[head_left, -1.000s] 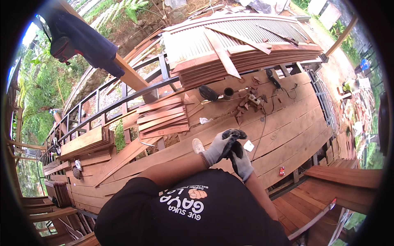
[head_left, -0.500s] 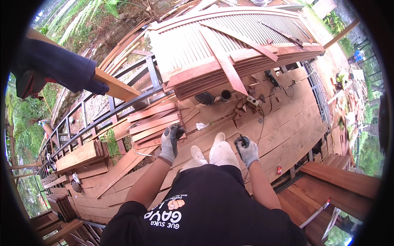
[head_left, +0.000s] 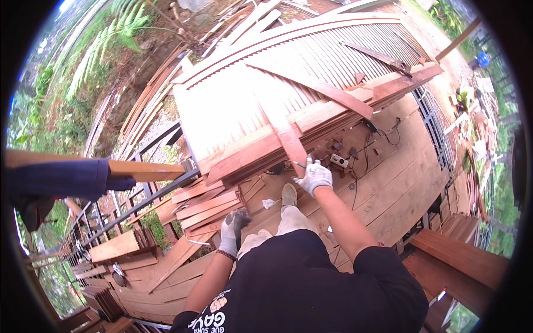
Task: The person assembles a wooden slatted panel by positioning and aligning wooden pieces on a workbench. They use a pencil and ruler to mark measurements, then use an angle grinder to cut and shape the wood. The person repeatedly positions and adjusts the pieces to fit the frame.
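My right hand [head_left: 315, 177], in a pale grey work glove, reaches forward to the near end of a reddish-brown wooden plank [head_left: 287, 139]. A thin, pencil-like stick [head_left: 300, 165] pokes out from its closed fingers beside the plank's end. This plank lies across the edge of a large stack of grooved boards [head_left: 233, 119] and juts toward me. My left hand [head_left: 235, 226], gloved in grey with dark finger coating, hangs low by my leg. Its fingers are curled, and whatever they may hold is hidden. Near it lies a pile of short boards [head_left: 208, 210].
Another plank [head_left: 316, 89] lies slantwise on the stack. A white power strip [head_left: 338, 161], cables and wood offcuts [head_left: 353, 152] are on the plank floor [head_left: 383, 183]. A crumpled white scrap [head_left: 268, 203] lies near my shoe. At left, a wooden post [head_left: 147, 171] carries dark cloth [head_left: 61, 178].
I have stepped closer to the stack. My right hand has moved up and forward from beside my leg to the jutting plank's end. My left hand has dropped slightly.
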Action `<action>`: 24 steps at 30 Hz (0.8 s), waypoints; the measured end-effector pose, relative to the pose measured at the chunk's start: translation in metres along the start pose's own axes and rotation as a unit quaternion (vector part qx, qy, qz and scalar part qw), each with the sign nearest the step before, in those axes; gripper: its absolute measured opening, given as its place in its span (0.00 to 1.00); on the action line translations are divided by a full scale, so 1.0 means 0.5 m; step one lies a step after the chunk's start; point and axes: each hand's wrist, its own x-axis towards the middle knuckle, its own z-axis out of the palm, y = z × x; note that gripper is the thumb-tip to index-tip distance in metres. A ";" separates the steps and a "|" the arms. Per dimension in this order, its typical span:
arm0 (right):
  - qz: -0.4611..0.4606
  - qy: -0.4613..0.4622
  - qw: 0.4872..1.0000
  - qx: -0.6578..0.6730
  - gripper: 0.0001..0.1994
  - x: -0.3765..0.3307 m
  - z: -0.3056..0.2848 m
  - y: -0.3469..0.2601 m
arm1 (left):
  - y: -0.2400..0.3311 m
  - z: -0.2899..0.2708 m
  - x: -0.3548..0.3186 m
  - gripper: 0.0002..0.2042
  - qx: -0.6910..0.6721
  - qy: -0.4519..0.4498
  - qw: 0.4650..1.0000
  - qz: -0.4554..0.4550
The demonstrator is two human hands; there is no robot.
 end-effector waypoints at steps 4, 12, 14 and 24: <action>-0.021 -0.063 0.998 -0.018 0.58 0.070 0.035 0.000 | 0.015 0.038 0.085 0.21 -0.057 0.018 0.998 0.013; -0.116 -0.058 0.968 0.216 0.53 0.029 0.024 0.033 | 0.082 0.146 0.244 0.26 -0.062 -0.106 0.992 -0.021; -0.196 -0.054 0.897 0.392 0.50 0.027 0.098 0.056 | 0.111 0.163 0.285 0.28 -0.095 -0.167 0.981 -0.012; -0.324 -0.270 0.805 0.418 0.24 0.159 0.075 -0.308 | 0.339 -0.003 0.448 0.28 -0.046 0.170 0.974 0.144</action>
